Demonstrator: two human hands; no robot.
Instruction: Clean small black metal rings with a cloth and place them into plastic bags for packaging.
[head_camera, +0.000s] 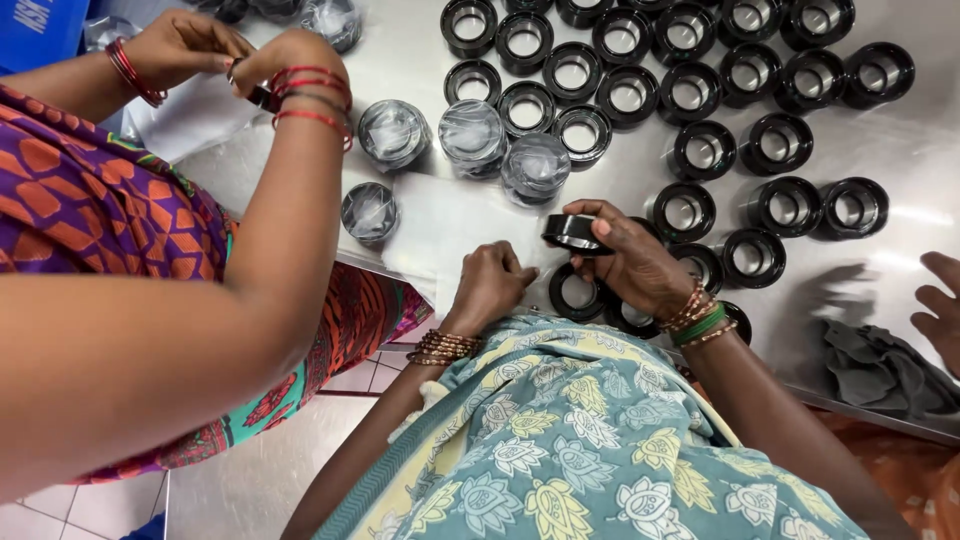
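Note:
My right hand (635, 262) grips a black ring-shaped part (573, 232) and holds it just above the steel table (900, 160). Right under this hand lie two more black rings (575, 295), near the table's front edge. My left hand (490, 285) is curled into a fist and rests on a white sheet (440, 225) at the table edge, a short way left of the held ring. Nothing shows inside the fist. Both wrists wear bangles, and my teal flowered garment fills the lower middle.
Several bare black rings (700, 95) cover the table's far and right side. Several plastic-wrapped rings (472, 135) stand in the middle left. A co-worker's hands (240, 60) on the left hold a small black part. A grey cloth (880, 365) and another person's fingers (940, 300) are at the right.

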